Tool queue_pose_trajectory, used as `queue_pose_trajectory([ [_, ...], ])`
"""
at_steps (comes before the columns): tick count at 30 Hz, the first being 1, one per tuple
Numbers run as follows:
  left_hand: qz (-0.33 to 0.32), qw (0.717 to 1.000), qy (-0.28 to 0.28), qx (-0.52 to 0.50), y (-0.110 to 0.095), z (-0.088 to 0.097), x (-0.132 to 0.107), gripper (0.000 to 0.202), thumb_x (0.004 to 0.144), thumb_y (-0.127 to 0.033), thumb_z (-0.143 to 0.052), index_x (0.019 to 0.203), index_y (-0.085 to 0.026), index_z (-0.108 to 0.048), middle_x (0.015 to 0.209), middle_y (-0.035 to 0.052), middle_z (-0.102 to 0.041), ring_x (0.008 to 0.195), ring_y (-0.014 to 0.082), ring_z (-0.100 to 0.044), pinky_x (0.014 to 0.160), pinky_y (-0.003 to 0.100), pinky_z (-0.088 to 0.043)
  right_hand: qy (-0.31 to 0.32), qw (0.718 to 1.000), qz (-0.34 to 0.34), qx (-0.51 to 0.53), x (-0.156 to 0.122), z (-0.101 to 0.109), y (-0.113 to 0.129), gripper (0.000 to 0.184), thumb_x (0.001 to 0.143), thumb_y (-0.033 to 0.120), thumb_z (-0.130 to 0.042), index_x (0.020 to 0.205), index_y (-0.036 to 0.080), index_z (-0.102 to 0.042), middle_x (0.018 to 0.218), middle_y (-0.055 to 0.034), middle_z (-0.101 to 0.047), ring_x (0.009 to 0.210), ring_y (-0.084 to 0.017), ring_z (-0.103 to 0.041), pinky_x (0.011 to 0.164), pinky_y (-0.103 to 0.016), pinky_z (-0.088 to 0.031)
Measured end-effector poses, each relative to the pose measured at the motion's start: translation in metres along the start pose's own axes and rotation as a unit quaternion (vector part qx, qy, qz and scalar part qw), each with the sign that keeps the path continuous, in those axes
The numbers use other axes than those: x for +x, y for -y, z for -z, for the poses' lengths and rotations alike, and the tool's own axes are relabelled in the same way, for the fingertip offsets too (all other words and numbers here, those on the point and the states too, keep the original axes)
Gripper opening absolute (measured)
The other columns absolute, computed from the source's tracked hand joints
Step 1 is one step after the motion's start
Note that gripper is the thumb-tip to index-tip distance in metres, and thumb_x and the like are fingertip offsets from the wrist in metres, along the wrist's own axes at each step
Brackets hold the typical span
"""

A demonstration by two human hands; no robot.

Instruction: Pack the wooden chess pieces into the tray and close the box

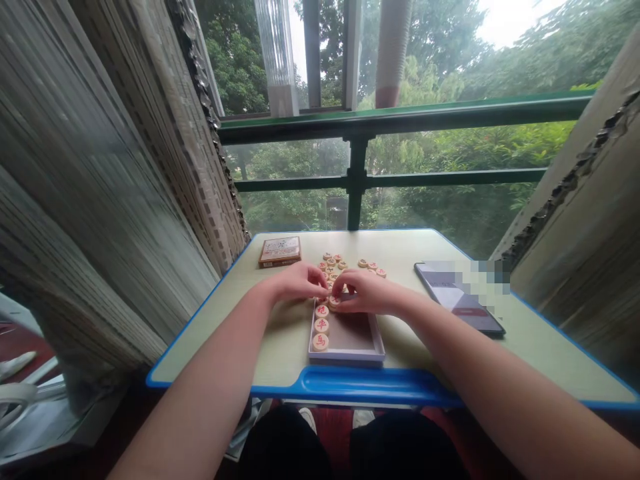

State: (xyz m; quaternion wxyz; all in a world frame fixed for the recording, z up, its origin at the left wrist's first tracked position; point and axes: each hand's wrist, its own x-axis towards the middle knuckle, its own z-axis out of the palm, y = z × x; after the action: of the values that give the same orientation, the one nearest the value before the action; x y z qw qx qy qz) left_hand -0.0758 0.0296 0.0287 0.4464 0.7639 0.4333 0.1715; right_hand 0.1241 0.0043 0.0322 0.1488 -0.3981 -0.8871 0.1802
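A shallow white box (pixel 347 356) lies on the table in front of me. Down its left side runs a column of round xiangqi pieces with red characters, among them a piece (pixel 321 342) at the near corner. My right hand (pixel 367 291) pinches a xiangqi piece (pixel 335 303) at the box's far end, beside that column. My left hand (pixel 301 281) is closed over the box's far left corner, its fingertips by the pieces; whatever it holds is hidden. Beyond my hands lie loose xiangqi pieces (pixel 331 262), with a smaller group (pixel 373 266) to the right.
A flat brown box (pixel 280 252) lies at the table's back left. A tablet (pixel 460 300), partly pixelated, lies on the right. The pale table (pixel 280 347) has a blue rim and a blue front tray (pixel 370 385). Curtains (pixel 100 167) hang at both sides; a green railing (pixel 357 177) stands behind.
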Motion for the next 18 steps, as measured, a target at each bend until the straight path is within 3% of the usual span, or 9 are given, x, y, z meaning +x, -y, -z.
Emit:
queue_pose_trajectory([
  [9, 0.019, 0.999, -0.012, 0.027, 0.0035, 0.0021, -0.001, 0.027, 0.06, -0.03, -0.068, 0.079, -0.012, -0.073, 0.071, 0.0061, -0.069, 0.063, 0.0136, -0.056, 0.055, 0.023, -0.039, 0.008, 1.0, -0.003, 0.006, -0.0014, 0.0024, 0.0006, 0.025, 0.064, 0.033, -0.069, 0.085, 0.02, -0.066, 0.087, -0.0031, -0.063, 0.076, -0.015, -0.054, 0.065, -0.024, -0.04],
  [14, 0.022, 0.999, -0.026, 0.007, -0.0003, 0.0004, -0.0034, 0.027, 0.061, -0.032, -0.068, 0.077, -0.012, -0.072, 0.068, 0.0055, -0.067, 0.059, 0.0122, -0.054, 0.053, 0.023, -0.039, 0.02, 0.998, -0.024, 0.058, -0.0045, 0.0066, 0.004, 0.04, 0.065, 0.036, -0.068, 0.102, 0.021, -0.061, 0.09, -0.0023, -0.063, 0.074, -0.015, -0.055, 0.062, -0.024, -0.04],
  [16, 0.014, 0.999, -0.051, -0.002, -0.0008, -0.0001, -0.0029, 0.025, 0.061, -0.032, -0.068, 0.076, -0.012, -0.071, 0.066, 0.0043, -0.066, 0.058, 0.0113, -0.053, 0.052, 0.022, -0.039, 0.004, 0.996, -0.035, 0.078, -0.0034, 0.0065, 0.0028, 0.037, 0.069, 0.033, -0.064, 0.104, 0.021, -0.06, 0.09, -0.0023, -0.064, 0.074, -0.015, -0.056, 0.064, -0.024, -0.041],
  [18, 0.006, 0.996, -0.088, 0.004, 0.0004, 0.0, -0.0009, 0.022, 0.061, -0.03, -0.067, 0.074, -0.012, -0.07, 0.065, 0.0031, -0.064, 0.057, 0.0108, -0.053, 0.053, 0.022, -0.039, -0.054, 0.995, -0.062, 0.063, 0.0, 0.0055, -0.0014, 0.027, 0.073, 0.023, -0.056, 0.1, 0.019, -0.062, 0.09, -0.0032, -0.064, 0.075, -0.015, -0.055, 0.066, -0.025, -0.042],
])
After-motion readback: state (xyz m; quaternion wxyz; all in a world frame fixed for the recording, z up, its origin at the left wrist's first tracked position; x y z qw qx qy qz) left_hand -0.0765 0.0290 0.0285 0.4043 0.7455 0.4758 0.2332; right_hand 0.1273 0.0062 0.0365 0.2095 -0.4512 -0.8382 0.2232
